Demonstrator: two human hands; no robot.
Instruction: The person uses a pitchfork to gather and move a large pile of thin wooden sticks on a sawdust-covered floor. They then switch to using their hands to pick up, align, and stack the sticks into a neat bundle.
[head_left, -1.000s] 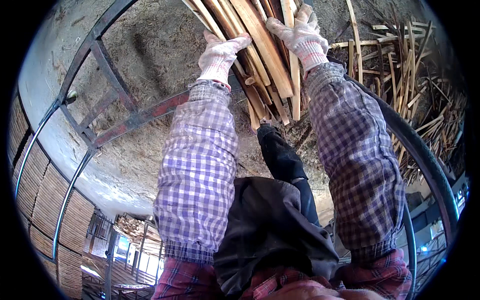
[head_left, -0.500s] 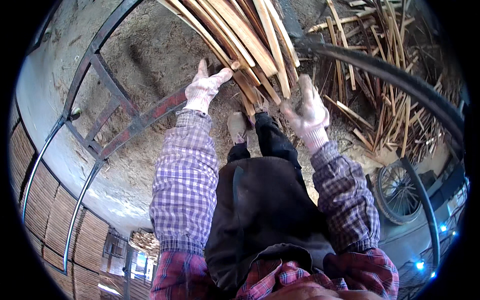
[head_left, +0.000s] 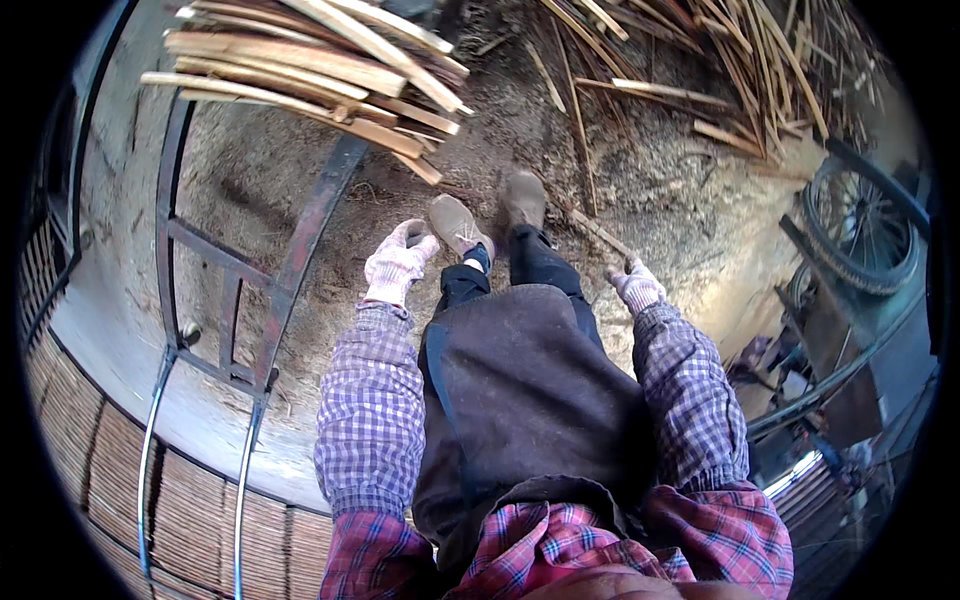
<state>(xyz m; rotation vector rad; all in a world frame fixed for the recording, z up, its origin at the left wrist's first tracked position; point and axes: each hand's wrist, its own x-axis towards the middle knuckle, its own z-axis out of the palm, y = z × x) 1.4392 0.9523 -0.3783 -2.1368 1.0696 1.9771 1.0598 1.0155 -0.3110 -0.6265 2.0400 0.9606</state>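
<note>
Both empty, slack-fingered: whitish knit-gloved left hand (head_left: 398, 262), matching right hand (head_left: 638, 286). Could slide apart if jolted: uneven, pale split-wood stack (head_left: 290, 62), ends staggered, no binding visible.

Long pale wooden strips (head_left: 290, 58) lie across the far end of a dark barred metal frame (head_left: 312, 225), left; thin brown wooden sticks (head_left: 672, 92) on the brown earthen floor (head_left: 680, 190), far right; round dark spoked wheel (head_left: 862, 225) nearer, right.
</note>
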